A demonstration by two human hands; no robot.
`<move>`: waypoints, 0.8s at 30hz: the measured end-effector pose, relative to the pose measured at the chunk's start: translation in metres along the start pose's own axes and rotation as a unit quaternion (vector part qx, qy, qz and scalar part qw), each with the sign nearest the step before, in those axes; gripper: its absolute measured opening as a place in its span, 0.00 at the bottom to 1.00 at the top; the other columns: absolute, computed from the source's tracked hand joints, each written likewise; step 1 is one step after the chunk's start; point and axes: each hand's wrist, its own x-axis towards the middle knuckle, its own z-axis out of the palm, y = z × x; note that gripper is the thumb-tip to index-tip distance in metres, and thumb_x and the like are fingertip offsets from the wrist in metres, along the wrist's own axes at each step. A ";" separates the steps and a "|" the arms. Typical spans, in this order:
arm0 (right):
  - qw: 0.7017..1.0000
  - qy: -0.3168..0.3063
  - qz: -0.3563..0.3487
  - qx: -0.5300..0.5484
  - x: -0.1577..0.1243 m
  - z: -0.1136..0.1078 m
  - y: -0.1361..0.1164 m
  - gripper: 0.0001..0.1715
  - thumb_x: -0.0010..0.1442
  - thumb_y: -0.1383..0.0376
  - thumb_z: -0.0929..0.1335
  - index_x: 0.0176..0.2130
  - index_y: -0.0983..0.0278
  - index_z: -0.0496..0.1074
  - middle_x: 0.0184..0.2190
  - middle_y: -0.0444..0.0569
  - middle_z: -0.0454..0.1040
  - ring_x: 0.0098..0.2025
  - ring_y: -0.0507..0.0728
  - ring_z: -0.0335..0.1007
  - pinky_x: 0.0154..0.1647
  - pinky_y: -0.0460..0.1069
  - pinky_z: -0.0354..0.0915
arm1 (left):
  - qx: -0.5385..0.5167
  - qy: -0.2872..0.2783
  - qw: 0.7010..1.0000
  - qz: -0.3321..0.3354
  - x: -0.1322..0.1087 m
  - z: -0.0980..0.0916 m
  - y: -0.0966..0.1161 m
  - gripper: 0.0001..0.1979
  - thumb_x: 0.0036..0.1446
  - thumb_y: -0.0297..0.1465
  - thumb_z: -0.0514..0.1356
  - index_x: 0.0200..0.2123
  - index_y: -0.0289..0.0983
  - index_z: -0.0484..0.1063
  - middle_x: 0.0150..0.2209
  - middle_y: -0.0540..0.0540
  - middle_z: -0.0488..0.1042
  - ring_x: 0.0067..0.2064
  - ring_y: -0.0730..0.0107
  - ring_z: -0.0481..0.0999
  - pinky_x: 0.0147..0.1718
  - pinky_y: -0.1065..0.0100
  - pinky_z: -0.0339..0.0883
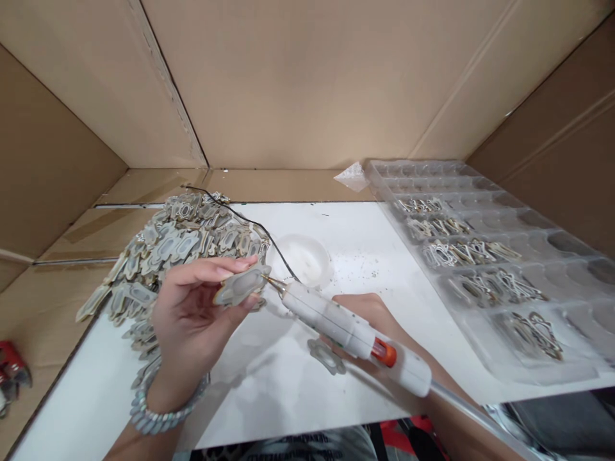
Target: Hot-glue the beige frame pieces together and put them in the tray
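Observation:
My left hand (199, 307) pinches a flat, grey, wavy-edged plate (241, 286) between thumb and fingertips, above the white board. My right hand (368, 320) grips a white pen-shaped tool (331, 317) with an orange switch window and a fine metal tip; most of its fingers are hidden behind the tool. The tip touches, or nearly touches, the plate's right end. Below the right hand shows another grey cut-out piece (327, 356); whether it lies on the board or hangs from the fingers I cannot tell. A large pile of similar grey pieces (177, 237) lies behind and left of my left hand.
A shallow white dish (307, 256) stands behind the tool, with small crumbs to its right. A black wire (254, 224) runs past it. At right, a clear compartment tray (485, 307) holds several groups of pieces. Cardboard walls (307, 83) enclose the board. A red-handled tool (13, 368) lies far left.

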 end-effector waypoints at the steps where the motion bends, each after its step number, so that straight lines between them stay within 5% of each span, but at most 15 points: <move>1: 1.000 -0.002 -0.001 0.002 0.000 0.000 0.000 0.14 0.51 0.71 0.66 0.21 0.61 0.56 0.19 0.39 0.58 0.22 0.49 0.53 0.21 0.45 0.50 | 0.001 0.000 1.000 0.002 0.000 0.000 0.000 0.20 0.50 0.19 0.70 0.42 0.46 0.74 0.43 0.53 0.80 0.48 0.66 0.81 0.54 0.56 0.79; 9: 1.000 -0.006 -0.024 -0.005 0.001 -0.002 0.004 0.13 0.53 0.68 0.67 0.21 0.62 0.60 0.20 0.40 0.62 0.22 0.49 0.56 0.22 0.46 0.52 | -0.003 -0.003 1.000 0.010 -0.001 -0.001 -0.002 0.20 0.52 0.19 0.69 0.43 0.46 0.73 0.43 0.54 0.79 0.49 0.68 0.81 0.56 0.57 0.76; 14: 1.000 0.000 -0.018 -0.009 0.001 -0.002 0.008 0.16 0.51 0.71 0.67 0.22 0.61 0.55 0.20 0.38 0.57 0.22 0.48 0.51 0.22 0.46 0.49 | 0.004 0.017 1.000 -0.016 -0.002 -0.002 -0.003 0.19 0.52 0.21 0.70 0.43 0.47 0.72 0.44 0.52 0.79 0.49 0.64 0.81 0.41 0.64 0.82; 19: 1.000 0.011 -0.013 -0.002 0.001 0.000 0.006 0.16 0.52 0.71 0.68 0.22 0.61 0.55 0.20 0.38 0.56 0.22 0.48 0.51 0.23 0.46 0.50 | 0.003 0.016 1.000 -0.002 -0.002 -0.003 -0.003 0.18 0.53 0.21 0.70 0.42 0.46 0.71 0.43 0.53 0.79 0.49 0.65 0.81 0.53 0.56 0.78; 24: 0.999 0.020 0.004 0.044 0.002 -0.003 -0.001 0.14 0.55 0.68 0.68 0.23 0.61 0.60 0.20 0.39 0.61 0.22 0.48 0.55 0.22 0.46 0.52 | -0.003 -0.027 0.999 0.044 0.000 -0.005 -0.004 0.21 0.50 0.19 0.70 0.44 0.42 0.71 0.43 0.50 0.80 0.46 0.65 0.82 0.51 0.59 0.80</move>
